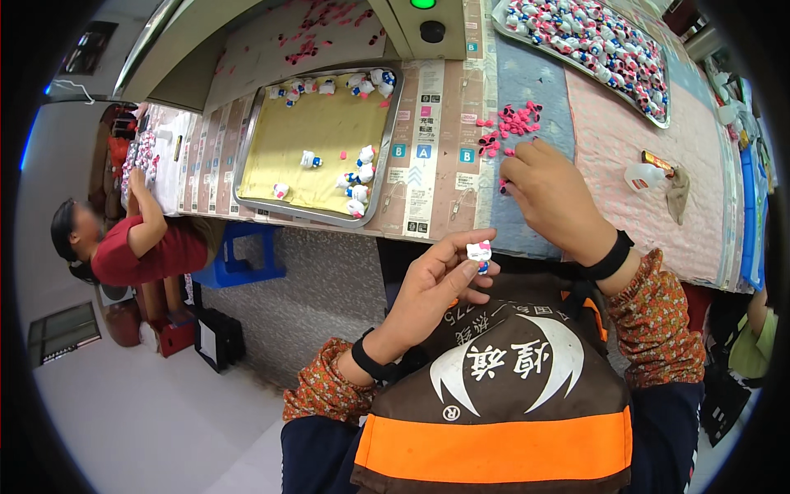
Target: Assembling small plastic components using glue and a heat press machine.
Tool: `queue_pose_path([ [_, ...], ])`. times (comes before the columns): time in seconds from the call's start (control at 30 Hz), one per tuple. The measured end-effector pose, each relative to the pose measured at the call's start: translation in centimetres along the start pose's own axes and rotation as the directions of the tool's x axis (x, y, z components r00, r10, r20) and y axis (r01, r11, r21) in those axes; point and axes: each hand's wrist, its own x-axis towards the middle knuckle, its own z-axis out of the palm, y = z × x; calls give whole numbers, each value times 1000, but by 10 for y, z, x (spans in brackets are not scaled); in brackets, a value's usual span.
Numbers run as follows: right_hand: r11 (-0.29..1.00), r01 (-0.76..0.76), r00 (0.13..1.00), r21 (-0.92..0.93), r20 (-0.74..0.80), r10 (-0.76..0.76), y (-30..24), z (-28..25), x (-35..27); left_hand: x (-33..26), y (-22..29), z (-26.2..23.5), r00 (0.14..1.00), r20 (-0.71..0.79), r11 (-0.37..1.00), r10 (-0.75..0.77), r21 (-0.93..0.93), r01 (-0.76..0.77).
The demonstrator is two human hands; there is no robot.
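My left hand (434, 284) holds a small figurine (479, 253) between thumb and fingers, in front of my apron. It has a white cat-like head with a pink bow and a blue body. My right hand (550, 189) reaches over the blue cloth (531, 235), its fingers pinched at a small pink piece (504, 188); the grip itself is partly hidden. Just beyond those fingers lies a loose pile of small pink pieces (520, 119). To the left, a metal tray (387, 156) lined with yellow cloth carries several similar figurines (359, 183) along its edges.
A second tray (654, 118), heaped with figurines, stands at the far right. On the pink cloth are a white bottle (644, 176) and a brown rag (678, 196). A machine housing (424, 37) with a green light rises at the back. Another person (152, 247) works at the left, by a blue stool (240, 257).
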Motion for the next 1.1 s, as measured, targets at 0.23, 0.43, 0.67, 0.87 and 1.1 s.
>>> queue_pose_path([
  [0.23, 999, -47, 999, 5, -22, 47, 10, 2, -10, 7, -5, -2, 999, -36, 999, 29, -30, -30],
  [0.43, 975, -155, 988, 161, 22, 153, 17, -9, -14, 13, -3, -2, 998, -37, 998, 43, -47, -45],
  [0.67, 994, -58, 998, 89, -4, 59, 0, 0, -8, 14, -3, -2, 998, -39, 998, 40, -45, -42],
  [0.87, 998, -57, 998, -38, 19, 58, 0, 8, -1, 14, -5, -2, 998, -49, 998, 42, -46, -44],
  [1.1, 995, -57, 995, 87, -83, 64, -6, -11, -8, 14, -8, 0, 993, -90, 992, 77, -93, -86],
])
